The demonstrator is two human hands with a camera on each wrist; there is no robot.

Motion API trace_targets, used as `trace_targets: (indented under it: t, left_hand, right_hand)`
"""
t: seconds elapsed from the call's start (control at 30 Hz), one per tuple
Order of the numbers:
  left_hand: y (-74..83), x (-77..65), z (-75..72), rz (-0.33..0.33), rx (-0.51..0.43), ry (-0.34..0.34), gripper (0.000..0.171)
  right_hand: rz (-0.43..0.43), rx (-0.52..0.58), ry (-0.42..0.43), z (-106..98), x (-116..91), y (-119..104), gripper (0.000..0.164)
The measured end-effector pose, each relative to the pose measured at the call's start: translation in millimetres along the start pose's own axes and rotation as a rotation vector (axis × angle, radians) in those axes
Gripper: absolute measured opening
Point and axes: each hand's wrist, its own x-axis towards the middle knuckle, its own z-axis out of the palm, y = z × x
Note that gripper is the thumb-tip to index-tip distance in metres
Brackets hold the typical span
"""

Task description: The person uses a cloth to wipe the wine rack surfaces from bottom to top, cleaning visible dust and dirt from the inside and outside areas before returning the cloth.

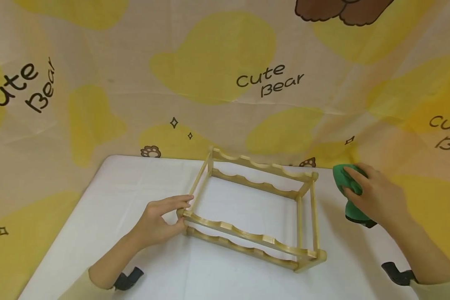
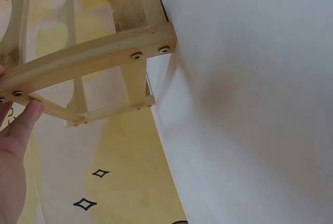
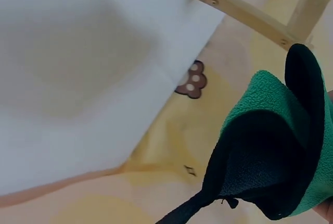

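Note:
A pale wooden rack (image 1: pixel 228 228) with scalloped rails stands on the white table. My left hand (image 1: pixel 155 223) holds its near left corner, fingers on the upper side bar and thumb against the front. From below, the left wrist view shows that hand (image 2: pixel 15 156) at the end of the rack's frame (image 2: pixel 93 52), which has screw heads in it. To the right of the rack, my right hand (image 1: pixel 384 198) grips a bunched green cloth (image 1: pixel 356 211), raised off the rack. The right wrist view shows the cloth (image 3: pixel 265 94) folded over, with black edging and a dark strap.
The white tabletop (image 1: pixel 97 200) reaches back to a hanging yellow and cream cloth backdrop (image 1: pixel 217 54) printed with "Cute Bear". Black bands are at the left wrist (image 1: pixel 129 279) and the right wrist (image 1: pixel 397 274).

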Motion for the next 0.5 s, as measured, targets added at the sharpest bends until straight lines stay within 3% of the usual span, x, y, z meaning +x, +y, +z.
trace_targets:
  t: [0.13,0.3,0.5]
  left_hand:
    - [-8.0,3.7,-3.1,-0.051,-0.063,-0.009,0.045]
    - [-18.0,8.1,-5.0,-0.062,-0.111,-0.001,0.049]
    - [-24.6,10.3,-7.5,-0.095,-0.078,0.035,0.049]
  right_hand:
    - [0.023,0.006,-0.022,10,-9,6,0.062]
    - [0.061,0.012,-0.067,18,-16,11,0.063]
    - [0.068,0.021,-0.067,23,-20,14,0.064]
